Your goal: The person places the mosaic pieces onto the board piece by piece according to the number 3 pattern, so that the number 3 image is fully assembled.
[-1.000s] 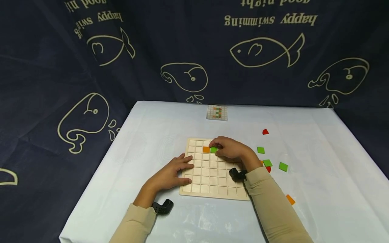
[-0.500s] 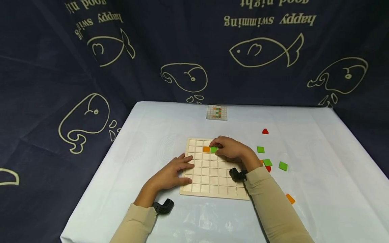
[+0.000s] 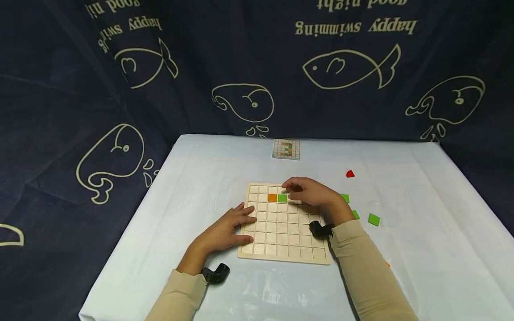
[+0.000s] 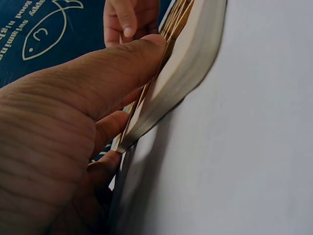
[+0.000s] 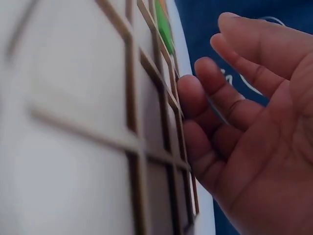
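Note:
A pale wooden grid board (image 3: 277, 227) lies on the white-covered table, with an orange square tile (image 3: 272, 198) and a green square tile (image 3: 282, 198) side by side in its second row from the far edge. My left hand (image 3: 226, 227) rests on the board's left edge, fingers spread; the left wrist view shows its thumb over the board's rim (image 4: 171, 78). Just right of the green tile, my right hand (image 3: 311, 192) hovers over the far right of the board. In the right wrist view its fingers (image 5: 234, 107) are loosely bent and hold nothing.
To the right lie loose green tiles (image 3: 374, 220), partly hidden by the right arm, and a sliver of orange tile (image 3: 387, 263). A red rounded piece (image 3: 350, 174) sits farther back. A printed pattern card (image 3: 286, 149) lies near the far edge, before a dark fish-patterned cloth (image 3: 257, 58).
My right hand has let go of the green tile and shifted slightly right, leaving the tile in its cell. The right forearm now covers more loose pieces. The left hand stays put.

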{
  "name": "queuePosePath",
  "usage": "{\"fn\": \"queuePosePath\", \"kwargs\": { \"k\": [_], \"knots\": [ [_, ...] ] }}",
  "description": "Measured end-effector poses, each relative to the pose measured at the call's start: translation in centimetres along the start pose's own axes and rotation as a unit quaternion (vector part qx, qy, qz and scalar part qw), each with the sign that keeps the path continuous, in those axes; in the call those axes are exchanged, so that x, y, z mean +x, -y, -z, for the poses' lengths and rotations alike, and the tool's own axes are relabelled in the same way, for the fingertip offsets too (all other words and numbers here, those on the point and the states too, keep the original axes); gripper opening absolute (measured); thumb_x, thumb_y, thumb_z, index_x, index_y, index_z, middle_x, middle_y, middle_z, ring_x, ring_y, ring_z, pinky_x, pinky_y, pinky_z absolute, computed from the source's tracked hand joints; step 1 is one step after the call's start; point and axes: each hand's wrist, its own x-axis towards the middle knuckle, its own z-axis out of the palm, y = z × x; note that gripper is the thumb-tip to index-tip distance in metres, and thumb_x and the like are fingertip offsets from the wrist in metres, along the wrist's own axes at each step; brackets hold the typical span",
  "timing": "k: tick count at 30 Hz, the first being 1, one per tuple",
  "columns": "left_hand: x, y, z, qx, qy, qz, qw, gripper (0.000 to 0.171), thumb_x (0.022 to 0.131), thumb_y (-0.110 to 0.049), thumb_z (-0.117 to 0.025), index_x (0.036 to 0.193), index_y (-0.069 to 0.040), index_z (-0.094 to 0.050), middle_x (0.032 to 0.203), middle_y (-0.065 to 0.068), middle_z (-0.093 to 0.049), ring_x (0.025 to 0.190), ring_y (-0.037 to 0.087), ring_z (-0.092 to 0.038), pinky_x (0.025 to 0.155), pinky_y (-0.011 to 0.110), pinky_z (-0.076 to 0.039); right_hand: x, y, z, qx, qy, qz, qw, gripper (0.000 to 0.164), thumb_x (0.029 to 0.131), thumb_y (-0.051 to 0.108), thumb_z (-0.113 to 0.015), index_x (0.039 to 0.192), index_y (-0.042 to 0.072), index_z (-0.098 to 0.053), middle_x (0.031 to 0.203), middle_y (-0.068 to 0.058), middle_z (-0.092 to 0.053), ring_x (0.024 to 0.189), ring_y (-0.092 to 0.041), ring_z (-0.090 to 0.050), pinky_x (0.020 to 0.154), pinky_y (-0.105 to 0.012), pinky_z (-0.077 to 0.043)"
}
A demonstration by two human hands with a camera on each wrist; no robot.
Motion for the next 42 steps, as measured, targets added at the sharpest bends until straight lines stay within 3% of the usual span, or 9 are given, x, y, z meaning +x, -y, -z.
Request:
{"fn": "queuePosePath", "kwargs": {
  "k": [4,9,19,27,37,42],
  "knots": [
    [0.0,0.0,0.0,-0.001,-0.001,-0.002,1.0000,0.053,0.086,-0.027,-0.079,0.133,-0.008,-0.064,0.156,0.006,-0.039,0.150,0.028,-0.017,0.121,0.052,-0.010,-0.5,-0.4,1.1,-0.003,-0.020,-0.012,1.000,0.032,0.100,0.009,-0.057,0.131,0.004,-0.059,0.124,-0.012,-0.062,0.114,-0.027,-0.056,0.097,-0.044,-0.046],
    [0.0,0.1,-0.1,-0.002,-0.001,-0.005,1.0000,0.053,0.086,-0.027,-0.079,0.133,-0.008,-0.064,0.156,0.007,-0.038,0.150,0.029,-0.017,0.121,0.052,-0.010,-1.6,-1.1,2.8,-0.014,-0.045,-0.035,0.998,0.030,0.100,0.011,-0.058,0.129,0.003,-0.060,0.124,-0.015,-0.061,0.112,-0.029,-0.056,0.093,-0.044,-0.048],
    [0.1,0.1,0.0,0.007,0.000,-0.004,1.0000,0.053,0.086,-0.027,-0.079,0.133,-0.008,-0.063,0.156,0.005,-0.038,0.150,0.029,-0.017,0.121,0.052,-0.010,-4.6,-3.7,7.6,-0.057,-0.096,-0.047,0.993,0.031,0.101,0.006,-0.054,0.130,-0.003,-0.057,0.136,-0.021,-0.053,0.118,-0.037,-0.052,0.095,-0.051,-0.044],
    [0.1,0.1,-0.2,0.006,-0.003,-0.006,1.0000,0.053,0.086,-0.027,-0.079,0.133,-0.008,-0.064,0.156,0.005,-0.039,0.149,0.028,-0.018,0.120,0.052,-0.011,-6.3,-5.4,10.5,-0.099,-0.125,-0.084,0.984,0.029,0.100,0.008,-0.055,0.127,-0.003,-0.059,0.129,-0.024,-0.056,0.110,-0.037,-0.055,0.089,-0.047,-0.045],
    [0.0,0.2,-0.1,0.008,-0.007,-0.007,0.9999,0.053,0.086,-0.028,-0.079,0.133,-0.008,-0.064,0.156,0.004,-0.039,0.149,0.027,-0.018,0.121,0.051,-0.010,-7.1,-7.2,12.3,-0.118,-0.143,-0.117,0.976,0.031,0.100,0.008,-0.056,0.128,-0.005,-0.057,0.124,-0.026,-0.057,0.109,-0.038,-0.055,0.089,-0.048,-0.044],
    [-0.1,0.1,-0.1,0.002,-0.006,-0.005,1.0000,0.053,0.086,-0.027,-0.079,0.133,-0.008,-0.064,0.156,0.004,-0.039,0.149,0.028,-0.018,0.121,0.051,-0.010,-7.0,-8.3,12.3,-0.121,-0.133,-0.130,0.975,0.033,0.098,0.005,-0.057,0.130,-0.007,-0.054,0.132,-0.029,-0.052,0.119,-0.044,-0.052,0.100,-0.056,-0.042]
  ]
}}
